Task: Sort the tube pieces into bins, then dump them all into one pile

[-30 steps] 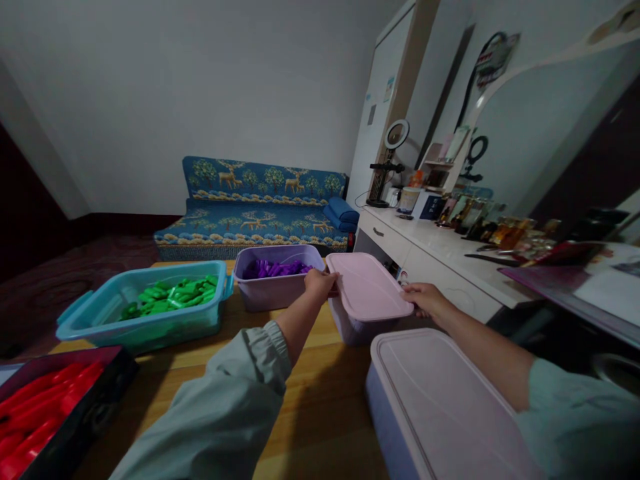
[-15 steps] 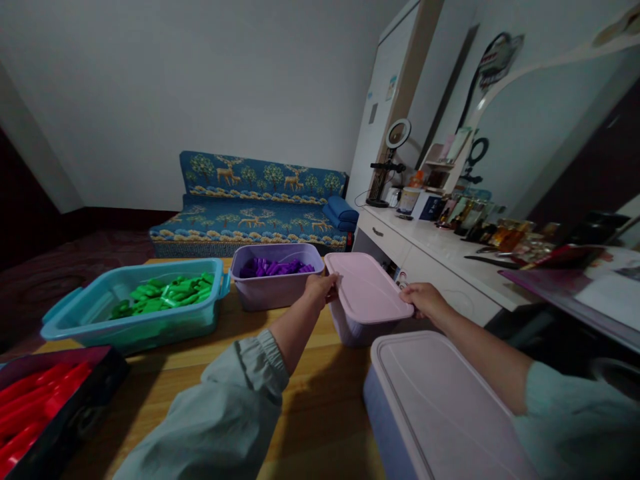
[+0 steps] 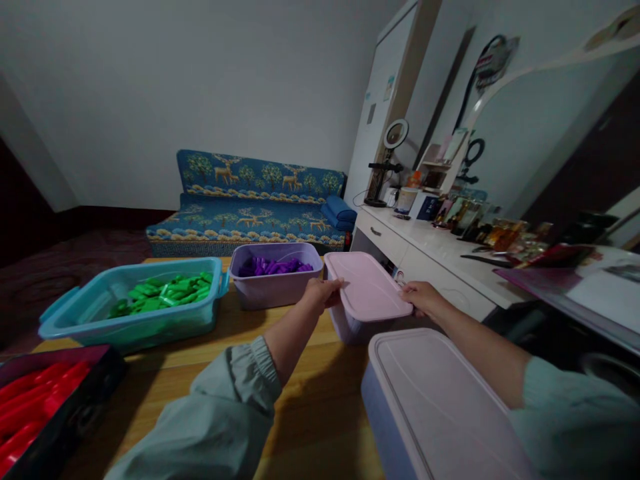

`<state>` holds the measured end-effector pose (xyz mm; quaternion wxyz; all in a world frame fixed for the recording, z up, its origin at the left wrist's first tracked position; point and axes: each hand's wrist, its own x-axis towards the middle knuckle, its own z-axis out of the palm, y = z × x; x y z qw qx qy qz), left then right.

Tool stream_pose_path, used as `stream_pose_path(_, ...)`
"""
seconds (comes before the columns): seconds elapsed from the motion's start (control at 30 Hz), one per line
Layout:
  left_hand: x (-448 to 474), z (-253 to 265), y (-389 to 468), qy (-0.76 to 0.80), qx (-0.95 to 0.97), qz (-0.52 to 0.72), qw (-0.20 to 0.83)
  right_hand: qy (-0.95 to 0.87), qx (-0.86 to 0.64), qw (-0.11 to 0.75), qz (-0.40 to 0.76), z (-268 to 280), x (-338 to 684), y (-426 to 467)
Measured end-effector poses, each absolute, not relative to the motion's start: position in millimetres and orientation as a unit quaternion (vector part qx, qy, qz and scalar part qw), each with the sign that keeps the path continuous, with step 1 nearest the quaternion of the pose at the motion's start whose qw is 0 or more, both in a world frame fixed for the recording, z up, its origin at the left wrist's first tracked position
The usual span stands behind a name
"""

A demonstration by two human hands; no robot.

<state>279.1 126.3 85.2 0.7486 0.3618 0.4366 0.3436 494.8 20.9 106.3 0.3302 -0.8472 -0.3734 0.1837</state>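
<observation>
**If pressure falls unevenly, the pink rectangular plastic lid (image 3: 367, 283) may tip out of place**

Where the room ends ahead, a pale plain wall (image 3: 250, 73) rises behind a long blue sofa (image 3: 255, 200) patterned with deer and trees. Along the right runs a glossy white vanity (image 3: 400, 247), crowded with bottles.

In front, a yellowish wood-grain counter (image 3: 320, 400) carries the containers. Nearest is a large lavender bin (image 3: 383, 420) with a pale plastic cover; across from it are a turquoise plastic tub (image 3: 130, 327) of green pieces (image 3: 170, 293) and, partly out of view, a dark box (image 3: 85, 400) of red pieces (image 3: 40, 400). Farther off stands an open-topped light-purple bin (image 3: 270, 291).

The lid lies over a smaller purple plastic bin (image 3: 345, 325) at the counter's right side; whether it is seated all round cannot be told. The left hand (image 3: 323, 292) has its fingers pinched on the lid's left edge, the right hand (image 3: 420, 298) on its near right corner, both closed to about the rim's thickness.

One side lifted or pushed harder could unseat the rim, a sideways shove could slide the bin beneath, and the right forearm, passing close by, might nudge the large lavender bin.
</observation>
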Motion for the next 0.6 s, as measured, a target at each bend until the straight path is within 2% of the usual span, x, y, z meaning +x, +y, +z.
stream_pose_path(0.27,284.4,76.4,127.2,0.495,0.437,0.350,0.665,-0.434,-0.846,0.287,0.115,97.3,504.0,19.8)
stream_pose_path(0.6,280.2,84.8,127.7,0.480,0.526,0.301,0.634,-0.464,-0.855,0.221,0.062,104.5,516.8,70.9)
